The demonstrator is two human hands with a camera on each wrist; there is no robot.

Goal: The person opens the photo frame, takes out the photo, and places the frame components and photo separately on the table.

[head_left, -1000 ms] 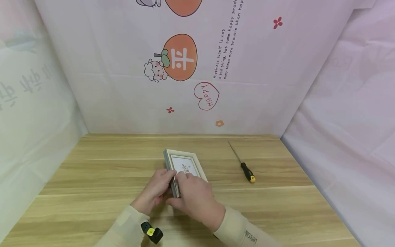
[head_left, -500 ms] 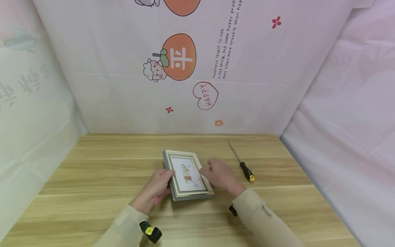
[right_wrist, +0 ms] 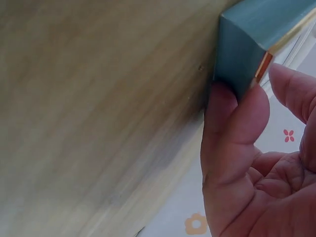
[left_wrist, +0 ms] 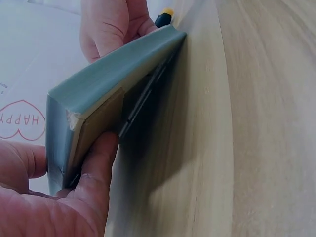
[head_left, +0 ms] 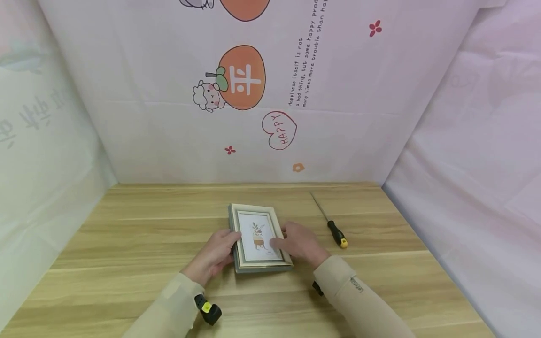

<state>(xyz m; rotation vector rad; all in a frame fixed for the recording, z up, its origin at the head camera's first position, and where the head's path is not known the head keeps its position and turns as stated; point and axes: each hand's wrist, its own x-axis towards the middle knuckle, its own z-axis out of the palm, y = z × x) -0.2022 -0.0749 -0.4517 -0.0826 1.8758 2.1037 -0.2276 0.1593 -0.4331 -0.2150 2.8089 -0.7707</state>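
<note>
A picture frame (head_left: 255, 264) with a cream front and blue-grey sides sits in the middle of the head view, face up, showing a small plant print (head_left: 258, 237). My left hand (head_left: 213, 256) grips its left edge, thumb on the front and fingers underneath. In the left wrist view this side is raised above the table, with a brown backing panel (left_wrist: 101, 118) visible on the underside. At the right edge my right hand (head_left: 303, 243) holds the frame, thumb over the front. The right wrist view has its fingers (right_wrist: 232, 143) against the blue-grey side (right_wrist: 237, 57).
To the right on the wooden table (head_left: 139, 244) lies a screwdriver (head_left: 336, 233) with a black and yellow handle, its shaft pointing away. A white printed cloth (head_left: 177, 141) hangs behind the table's back edge, and more cloth flanks both sides.
My right hand has left the frame's lower left part, uncovering the print, and moved across to its right edge. The frame has shifted slightly right, with my left hand still gripping it.
</note>
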